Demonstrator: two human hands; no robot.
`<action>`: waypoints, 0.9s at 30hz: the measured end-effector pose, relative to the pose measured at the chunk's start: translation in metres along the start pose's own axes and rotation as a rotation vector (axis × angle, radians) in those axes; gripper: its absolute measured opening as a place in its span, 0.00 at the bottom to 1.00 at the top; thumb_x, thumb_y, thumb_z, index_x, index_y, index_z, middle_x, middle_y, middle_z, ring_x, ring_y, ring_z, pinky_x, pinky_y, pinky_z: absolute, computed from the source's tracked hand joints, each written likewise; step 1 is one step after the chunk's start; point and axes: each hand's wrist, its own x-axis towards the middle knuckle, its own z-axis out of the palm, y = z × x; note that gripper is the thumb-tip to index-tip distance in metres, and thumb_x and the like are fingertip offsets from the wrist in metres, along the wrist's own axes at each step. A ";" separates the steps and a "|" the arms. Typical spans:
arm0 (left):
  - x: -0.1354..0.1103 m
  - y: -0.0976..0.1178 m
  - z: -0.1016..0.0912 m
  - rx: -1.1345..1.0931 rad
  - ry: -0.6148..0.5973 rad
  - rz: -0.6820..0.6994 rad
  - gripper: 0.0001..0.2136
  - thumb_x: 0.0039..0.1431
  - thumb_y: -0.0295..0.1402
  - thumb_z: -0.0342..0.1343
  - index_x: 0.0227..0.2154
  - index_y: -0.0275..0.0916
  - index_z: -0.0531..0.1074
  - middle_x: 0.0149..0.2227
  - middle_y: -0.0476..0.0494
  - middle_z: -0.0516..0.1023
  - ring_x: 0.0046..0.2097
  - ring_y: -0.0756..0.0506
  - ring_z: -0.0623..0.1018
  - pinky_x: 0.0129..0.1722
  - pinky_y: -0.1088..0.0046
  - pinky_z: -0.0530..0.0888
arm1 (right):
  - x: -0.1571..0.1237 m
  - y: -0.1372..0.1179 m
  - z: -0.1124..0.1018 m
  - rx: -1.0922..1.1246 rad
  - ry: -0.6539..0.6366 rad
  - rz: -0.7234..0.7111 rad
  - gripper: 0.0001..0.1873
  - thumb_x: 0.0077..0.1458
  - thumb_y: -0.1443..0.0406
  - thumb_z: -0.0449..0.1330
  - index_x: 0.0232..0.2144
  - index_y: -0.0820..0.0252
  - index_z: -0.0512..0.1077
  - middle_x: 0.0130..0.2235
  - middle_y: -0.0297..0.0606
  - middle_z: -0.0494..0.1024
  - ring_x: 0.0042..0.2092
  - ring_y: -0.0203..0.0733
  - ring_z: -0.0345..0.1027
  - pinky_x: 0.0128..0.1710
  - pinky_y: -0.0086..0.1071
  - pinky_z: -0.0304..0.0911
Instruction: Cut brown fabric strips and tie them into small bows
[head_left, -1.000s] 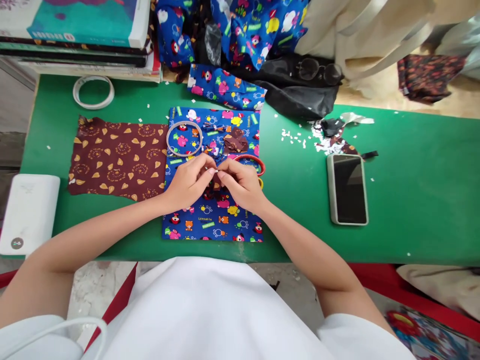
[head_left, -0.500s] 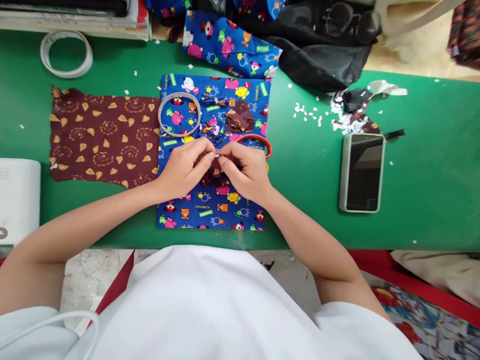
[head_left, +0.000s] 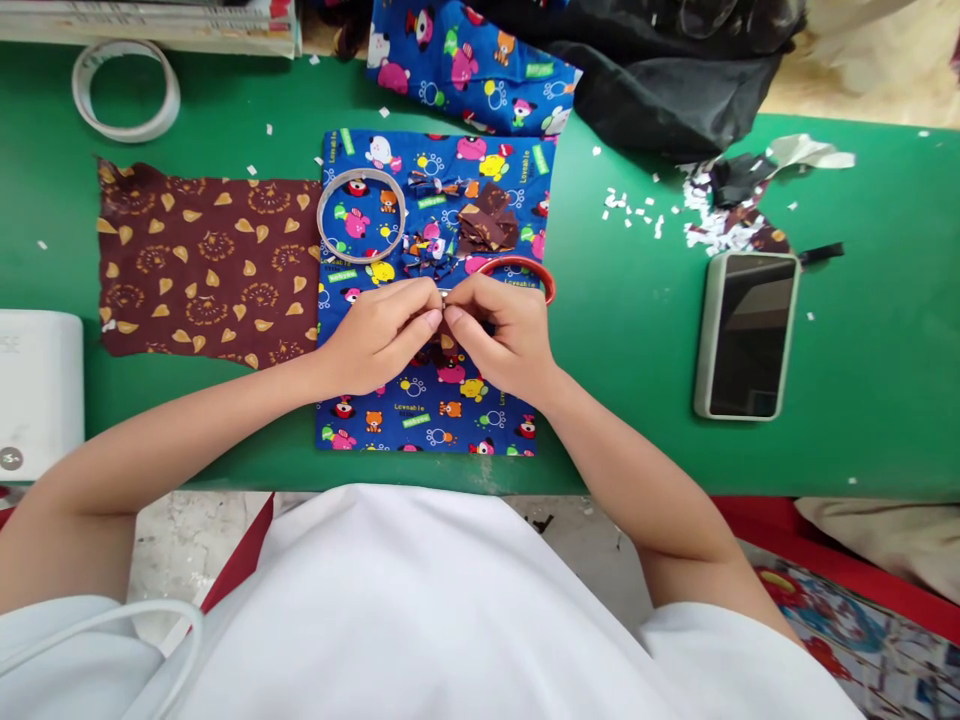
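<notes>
My left hand (head_left: 379,335) and my right hand (head_left: 501,335) meet fingertip to fingertip over a blue cartoon-print cloth (head_left: 420,400) on the green table (head_left: 637,400). Both pinch a small piece between them; it is too small to name. Just behind my right hand lies a red ring (head_left: 534,272). A clear tape ring (head_left: 361,214) lies on the cloth beyond my left hand. Small folded fabric pieces, blue (head_left: 429,258) and brown (head_left: 487,220), lie behind my fingers.
A brown patterned cloth (head_left: 202,265) lies left of the blue one. A phone (head_left: 746,333) lies at right, with paper scraps (head_left: 712,215) behind it. A white box (head_left: 37,390) sits at the left edge, a tape roll (head_left: 124,90) and black bag (head_left: 660,80) at the back.
The view has tilted down, so everything on the table sits higher in frame. My hands stay pinched together in the same spot on the blue cloth.
</notes>
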 end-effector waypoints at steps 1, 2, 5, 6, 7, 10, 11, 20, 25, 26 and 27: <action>0.000 0.000 0.000 0.004 -0.006 0.001 0.09 0.64 0.30 0.44 0.27 0.38 0.60 0.24 0.51 0.64 0.27 0.52 0.66 0.31 0.76 0.65 | 0.000 0.000 0.000 -0.018 -0.009 -0.004 0.08 0.54 0.71 0.53 0.24 0.59 0.64 0.19 0.27 0.68 0.19 0.28 0.57 0.22 0.25 0.53; 0.000 -0.001 0.000 0.008 -0.012 0.002 0.09 0.64 0.30 0.43 0.27 0.38 0.60 0.24 0.51 0.64 0.27 0.52 0.66 0.31 0.76 0.65 | -0.001 0.001 0.000 -0.039 -0.015 -0.012 0.07 0.54 0.71 0.53 0.24 0.59 0.63 0.19 0.27 0.68 0.20 0.28 0.57 0.22 0.25 0.53; 0.000 -0.001 0.001 0.017 -0.016 0.010 0.09 0.65 0.30 0.43 0.27 0.39 0.59 0.24 0.52 0.63 0.27 0.52 0.66 0.31 0.75 0.64 | -0.002 0.002 0.000 -0.092 0.001 -0.067 0.07 0.54 0.70 0.53 0.24 0.58 0.63 0.19 0.28 0.68 0.20 0.29 0.57 0.22 0.25 0.53; 0.000 -0.001 0.001 0.020 -0.015 0.012 0.10 0.65 0.29 0.43 0.26 0.39 0.59 0.23 0.52 0.63 0.27 0.52 0.65 0.30 0.75 0.64 | -0.002 0.002 0.001 -0.103 0.010 -0.087 0.07 0.54 0.70 0.53 0.24 0.58 0.63 0.19 0.28 0.67 0.20 0.29 0.56 0.22 0.25 0.53; 0.000 -0.001 0.001 0.024 -0.013 0.014 0.10 0.65 0.29 0.43 0.26 0.39 0.59 0.23 0.51 0.63 0.27 0.52 0.65 0.30 0.75 0.64 | -0.003 0.002 0.001 -0.111 0.018 -0.104 0.07 0.54 0.70 0.53 0.24 0.58 0.63 0.19 0.28 0.67 0.20 0.29 0.56 0.22 0.25 0.52; 0.000 0.000 0.000 0.030 -0.010 0.017 0.10 0.65 0.29 0.43 0.26 0.39 0.58 0.23 0.52 0.63 0.26 0.52 0.65 0.30 0.75 0.63 | -0.003 0.003 0.002 -0.135 0.024 -0.128 0.08 0.55 0.70 0.53 0.24 0.58 0.63 0.19 0.27 0.66 0.20 0.29 0.56 0.22 0.26 0.52; 0.000 0.000 0.000 0.028 -0.011 0.017 0.10 0.64 0.29 0.43 0.26 0.39 0.58 0.23 0.52 0.62 0.26 0.52 0.65 0.30 0.75 0.63 | -0.003 0.003 0.002 -0.142 0.020 -0.131 0.08 0.55 0.70 0.53 0.24 0.58 0.63 0.20 0.27 0.66 0.20 0.29 0.56 0.22 0.26 0.52; 0.002 -0.001 -0.001 -0.001 -0.040 -0.005 0.10 0.64 0.30 0.43 0.25 0.38 0.59 0.23 0.52 0.62 0.26 0.52 0.64 0.30 0.75 0.63 | -0.003 0.005 0.001 -0.128 -0.009 -0.176 0.07 0.55 0.71 0.52 0.26 0.58 0.62 0.21 0.28 0.65 0.23 0.30 0.58 0.25 0.26 0.55; 0.002 -0.001 0.000 0.033 -0.068 -0.038 0.11 0.64 0.31 0.41 0.25 0.39 0.58 0.23 0.51 0.63 0.27 0.51 0.66 0.31 0.74 0.64 | -0.004 0.004 0.001 -0.155 -0.029 -0.133 0.07 0.55 0.70 0.52 0.25 0.57 0.62 0.21 0.29 0.67 0.22 0.31 0.58 0.24 0.27 0.54; 0.002 -0.001 0.000 0.034 -0.071 -0.039 0.11 0.64 0.31 0.41 0.25 0.39 0.58 0.23 0.51 0.64 0.27 0.51 0.66 0.31 0.74 0.64 | -0.004 0.004 0.001 -0.153 -0.039 -0.116 0.08 0.56 0.69 0.51 0.25 0.57 0.62 0.21 0.29 0.67 0.22 0.31 0.58 0.24 0.27 0.54; 0.002 -0.001 0.000 0.033 -0.073 -0.040 0.11 0.64 0.31 0.40 0.25 0.39 0.58 0.23 0.51 0.64 0.27 0.50 0.66 0.31 0.74 0.64 | -0.004 0.004 0.000 -0.147 -0.047 -0.099 0.08 0.56 0.69 0.51 0.25 0.57 0.62 0.21 0.29 0.67 0.22 0.31 0.58 0.24 0.28 0.54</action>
